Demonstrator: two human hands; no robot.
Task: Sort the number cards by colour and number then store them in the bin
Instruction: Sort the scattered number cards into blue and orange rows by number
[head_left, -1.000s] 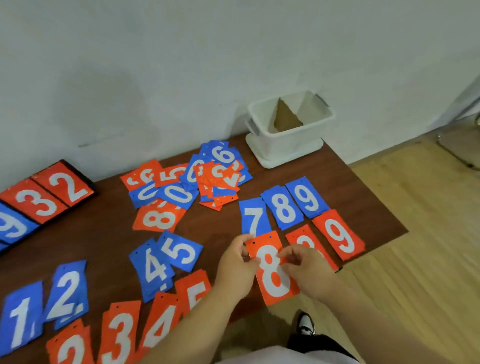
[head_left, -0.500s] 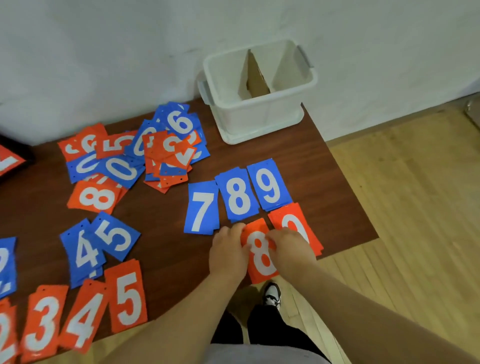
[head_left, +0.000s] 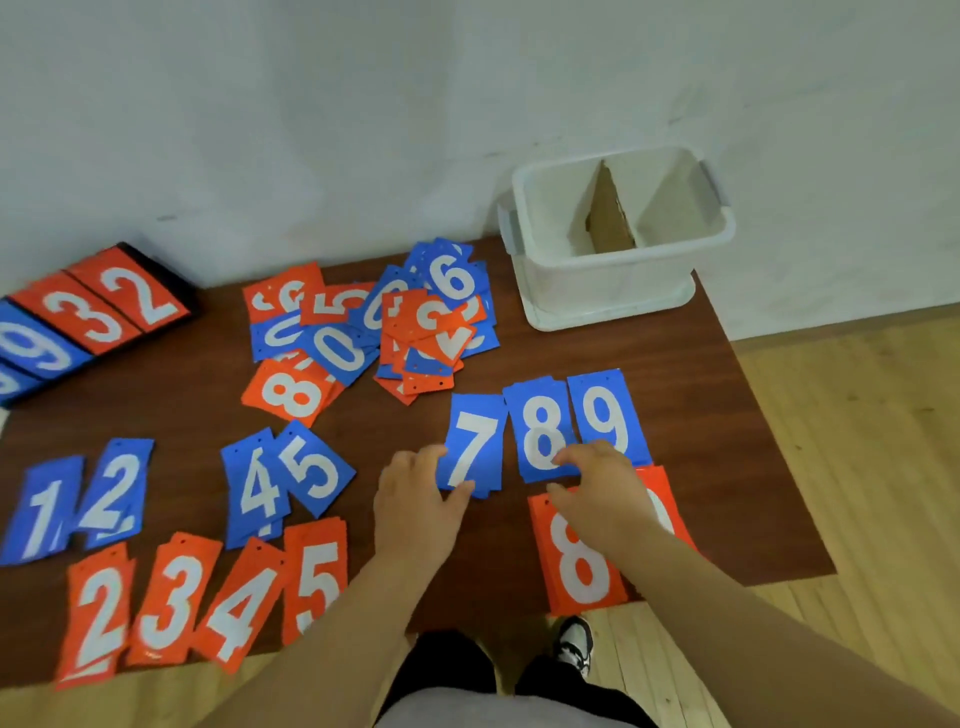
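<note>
Number cards (head_left: 332, 353), flat blue and orange rectangles with white digits, lie spread over the brown wooden counter (head_left: 182, 405). I see my left hand (head_left: 415, 504) pinching the blue 7 card (head_left: 475, 441) at its near edge. My right hand (head_left: 602, 488) has curled fingers touching the blue 8 card (head_left: 540, 421), but I cannot tell whether it grips. The white plastic bin (head_left: 613, 280) stands far right.

You wear a pale grey top (head_left: 493, 716); only its hem shows, at the near edge of view. Below it are black trousers (head_left: 447, 670), both legs dark and plain. The one foot in sight, on the right, has a black-and-white trainer (head_left: 574, 647). Your forearms are bare all the way to the left hand (head_left: 415, 499) and right hand (head_left: 602, 488).
</note>
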